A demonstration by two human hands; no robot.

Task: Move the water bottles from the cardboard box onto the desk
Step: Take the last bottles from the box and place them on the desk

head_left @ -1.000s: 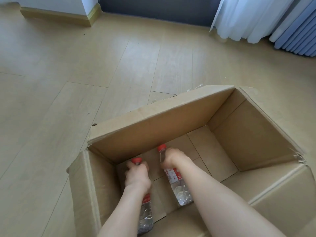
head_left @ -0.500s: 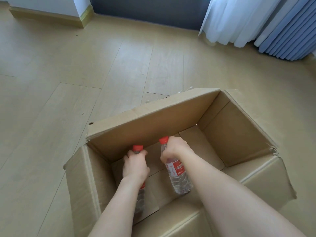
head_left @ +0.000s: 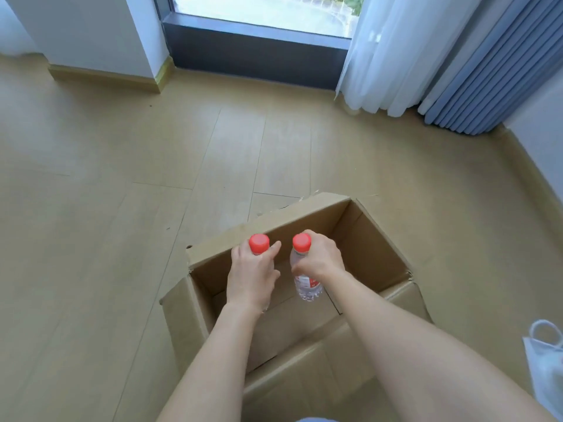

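An open cardboard box stands on the wooden floor in front of me. My left hand grips a clear water bottle by its neck; only that left bottle's red cap shows above the fingers. My right hand grips a second clear water bottle with a red cap and a red label, held upright. Both bottles are lifted to about the height of the box's far rim. No desk is in view.
Light wooden floor spreads around the box. A window with a dark sill is at the far wall, white sheer curtain and blue curtain at the right. A white face mask hangs at the right edge.
Both hands have lifted their bottles from the bottom of the box up to its rim. The view has risen and tilted up, so the window now shows.
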